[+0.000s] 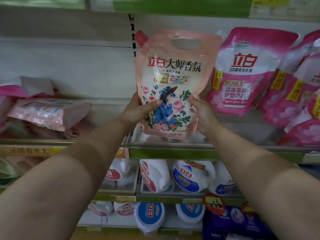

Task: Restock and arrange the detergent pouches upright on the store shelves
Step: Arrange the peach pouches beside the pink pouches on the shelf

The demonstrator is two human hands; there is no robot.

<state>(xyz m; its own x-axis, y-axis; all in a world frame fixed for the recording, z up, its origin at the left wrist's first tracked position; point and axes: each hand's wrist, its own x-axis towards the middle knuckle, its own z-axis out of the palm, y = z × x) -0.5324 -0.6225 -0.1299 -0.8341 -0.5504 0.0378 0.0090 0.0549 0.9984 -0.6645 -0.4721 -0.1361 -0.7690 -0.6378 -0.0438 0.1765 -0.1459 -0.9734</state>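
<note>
Left hand and right hand grip an upright peach detergent pouch; pink pouches stand at three o'clock.

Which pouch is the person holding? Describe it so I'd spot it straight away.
Look at the upper shelf with the green front rail, just right of the slotted upright post. The pale peach pouch stands upright there, gripped low by the left hand and right hand. Unlike the hot-pink pouches to its right, it shows a blue-dressed bird among roses.

Both arms reach up; left hand and right hand grip.
</note>
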